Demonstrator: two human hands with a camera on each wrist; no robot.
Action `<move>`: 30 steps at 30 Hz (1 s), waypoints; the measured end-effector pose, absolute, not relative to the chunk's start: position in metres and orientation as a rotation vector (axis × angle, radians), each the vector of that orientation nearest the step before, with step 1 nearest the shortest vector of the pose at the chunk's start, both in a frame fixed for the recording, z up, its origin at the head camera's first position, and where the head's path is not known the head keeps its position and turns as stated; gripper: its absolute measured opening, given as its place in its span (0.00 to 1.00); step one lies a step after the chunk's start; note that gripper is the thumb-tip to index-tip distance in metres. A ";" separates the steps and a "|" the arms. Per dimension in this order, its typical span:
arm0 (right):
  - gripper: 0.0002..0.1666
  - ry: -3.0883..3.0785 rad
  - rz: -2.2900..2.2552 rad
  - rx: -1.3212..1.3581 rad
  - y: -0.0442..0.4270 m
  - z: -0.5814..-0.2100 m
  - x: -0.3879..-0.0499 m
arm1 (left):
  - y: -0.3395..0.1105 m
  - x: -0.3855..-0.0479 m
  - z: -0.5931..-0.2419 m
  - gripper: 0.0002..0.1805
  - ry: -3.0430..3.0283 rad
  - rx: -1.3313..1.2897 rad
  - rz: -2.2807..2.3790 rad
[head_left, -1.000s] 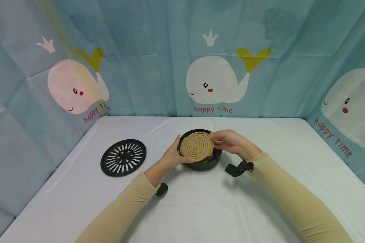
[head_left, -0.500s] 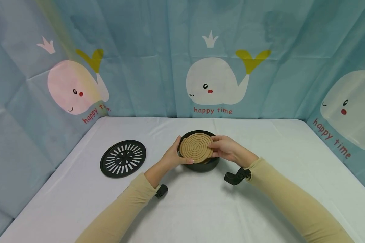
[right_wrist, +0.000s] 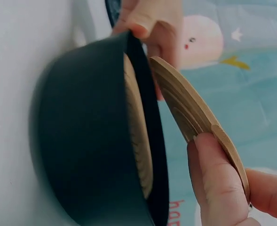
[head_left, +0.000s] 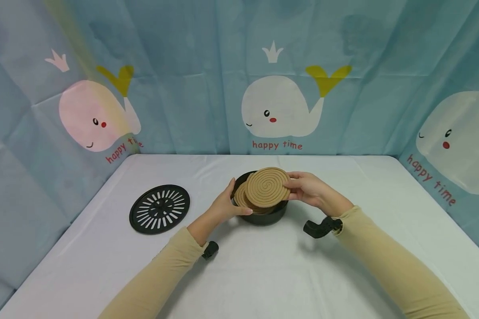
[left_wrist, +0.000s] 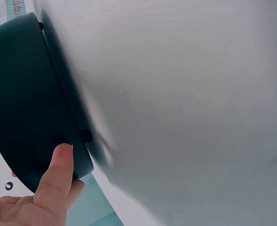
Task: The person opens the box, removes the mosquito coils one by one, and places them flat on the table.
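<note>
A tan spiral coil [head_left: 267, 187] is pinched at its right edge between the thumb and fingers of my right hand [head_left: 313, 190], tilted above a round black pot [head_left: 265, 219]. In the right wrist view the raised coil [right_wrist: 194, 101] is clear of the pot [right_wrist: 91, 132], and another coil [right_wrist: 139, 136] lies inside. My left hand [head_left: 225, 206] grips the pot's left side; the left wrist view has a finger of that hand [left_wrist: 46, 202] against the dark wall of the pot [left_wrist: 35, 103].
A black slotted round lid [head_left: 159, 209] lies to the left on the white tablecloth [head_left: 271, 274]. Behind the table hangs a blue curtain [head_left: 199, 110] with printed whales. A black wrist mount [head_left: 321, 227] sticks out beside the right sleeve.
My right hand has moved right and a little up with the top coil, uncovering another coil beneath. The left hand has kept its hold on the pot.
</note>
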State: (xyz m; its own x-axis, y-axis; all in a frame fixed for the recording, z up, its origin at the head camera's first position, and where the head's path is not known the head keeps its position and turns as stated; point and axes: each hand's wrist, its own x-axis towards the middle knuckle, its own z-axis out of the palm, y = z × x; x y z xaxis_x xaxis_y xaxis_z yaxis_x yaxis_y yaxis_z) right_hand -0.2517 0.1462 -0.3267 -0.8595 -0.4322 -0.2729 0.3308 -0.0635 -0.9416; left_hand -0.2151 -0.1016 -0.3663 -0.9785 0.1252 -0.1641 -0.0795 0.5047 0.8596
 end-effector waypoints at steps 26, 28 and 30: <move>0.38 1.534 -2.169 -0.049 0.201 -0.301 -0.257 | -0.103 -0.215 -0.367 0.63 2.516 0.040 1.487; 0.39 1.498 -2.191 -0.035 0.205 -0.301 -0.258 | -0.103 -0.215 -0.367 0.63 2.514 0.042 1.488; 0.39 1.455 -2.218 -0.027 0.208 -0.302 -0.259 | -0.103 -0.216 -0.367 0.63 2.512 0.040 1.491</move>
State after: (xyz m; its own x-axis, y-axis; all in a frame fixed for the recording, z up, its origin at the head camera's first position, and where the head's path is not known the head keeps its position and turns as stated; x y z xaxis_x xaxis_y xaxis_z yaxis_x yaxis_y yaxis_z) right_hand -0.2593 0.2077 -0.3019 -0.8827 -0.4030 -0.2417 0.3822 -0.3165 -0.8682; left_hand -0.2155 -0.1028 -0.3668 -0.9755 0.1348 -0.1736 -0.0879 0.4847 0.8702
